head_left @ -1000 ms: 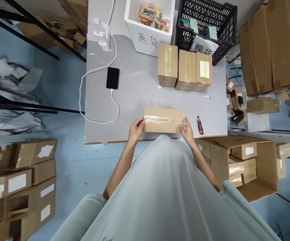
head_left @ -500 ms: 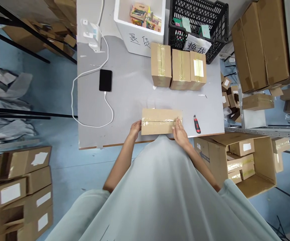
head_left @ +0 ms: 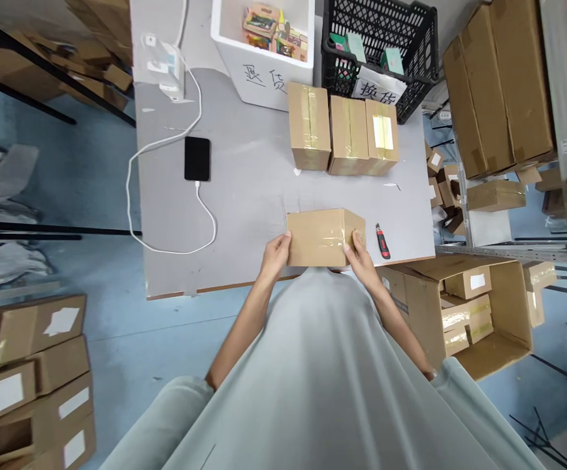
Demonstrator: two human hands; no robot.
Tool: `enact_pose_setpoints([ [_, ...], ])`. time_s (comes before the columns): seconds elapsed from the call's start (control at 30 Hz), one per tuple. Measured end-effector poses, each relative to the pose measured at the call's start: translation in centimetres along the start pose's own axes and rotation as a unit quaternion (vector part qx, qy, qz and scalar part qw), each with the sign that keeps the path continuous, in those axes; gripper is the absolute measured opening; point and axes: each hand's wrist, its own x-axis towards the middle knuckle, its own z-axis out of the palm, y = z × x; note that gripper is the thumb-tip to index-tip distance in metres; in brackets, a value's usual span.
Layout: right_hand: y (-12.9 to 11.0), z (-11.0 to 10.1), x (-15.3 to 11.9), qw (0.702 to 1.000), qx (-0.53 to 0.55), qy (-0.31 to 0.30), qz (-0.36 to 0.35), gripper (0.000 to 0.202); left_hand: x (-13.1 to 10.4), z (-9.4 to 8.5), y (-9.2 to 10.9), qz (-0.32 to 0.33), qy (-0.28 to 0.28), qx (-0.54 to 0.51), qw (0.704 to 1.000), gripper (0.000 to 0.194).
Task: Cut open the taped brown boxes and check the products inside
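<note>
Cardboard box point(head_left: 313, 239): was at the grey table's point(head_left: 249, 189) 5 o'clock, by the near edge – whether lifted was unclear.
Left hand point(head_left: 275, 255): gripped the box's 9 o'clock end.
Right hand point(head_left: 363, 264): held its 3 o'clock end.
Good handling: seemed to want even, opposed pressure – gentle over the tape point(head_left: 333, 242).
Utility knife point(head_left: 382, 241): lay at 3 o'clock, near the right hand.

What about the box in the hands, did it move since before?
Yes. The box has shifted right, nearer the red-and-black knife, which stayed put on the table.
</note>
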Motion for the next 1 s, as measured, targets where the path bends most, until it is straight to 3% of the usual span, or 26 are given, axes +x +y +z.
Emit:
enact_pose_setpoints([
  [0.13, -1.1, 1.0, 0.8, 0.994, 0.098, -0.053, -0.012, 0.104, -2.6, -2.9, 2.7, 0.153, 0.06, 0.149, 0.975, 0.052],
  [0.2, -1.2, 1.6, 1.3, 0.99, 0.111, -0.084, -0.021, 0.103, -3.4, -3.9, 3.6, 0.17, 0.074, 0.195, 0.963, 0.05],
  [0.27, -1.2, 2.2, 1.3, 0.991, 0.085, -0.095, -0.027, 0.107, -3.8, -4.4, 3.8, 0.154, 0.077, 0.195, 0.966, 0.051],
  [0.33, -1.4, 2.9, 1.0, 0.996, 0.022, -0.066, -0.054, 0.109, -4.1, -4.7, 3.6, 0.134, 0.063, 0.158, 0.976, 0.054],
  [0.43, -2.1, 3.9, -0.2, 0.988, -0.081, -0.038, -0.122, 0.097, -4.2, -4.8, 2.7, 0.115, 0.054, 0.116, 0.985, 0.053],
  [0.57, -3.1, 5.1, -1.4, 0.97, -0.161, -0.113, -0.146, 0.083, -3.3, -5.2, 0.8, 0.078, 0.051, 0.048, 0.994, 0.051],
  [0.67, -2.9, 5.1, -1.8, 0.962, -0.196, -0.127, -0.142, 0.082, -0.9, -5.4, -1.2, 0.004, 0.048, -0.025, 0.999, 0.057],
  [0.83, -1.1, 2.1, -2.2, 0.961, -0.235, -0.075, -0.126, 0.094, 3.3, -3.8, -4.4, -0.101, 0.046, -0.02, 0.994, 0.048],
  [1.0, 1.2, -4.1, -1.9, 0.979, -0.191, 0.048, -0.049, 0.106, 3.8, 0.0, -5.2, -0.126, -0.054, -0.034, 0.99, 0.049],
])
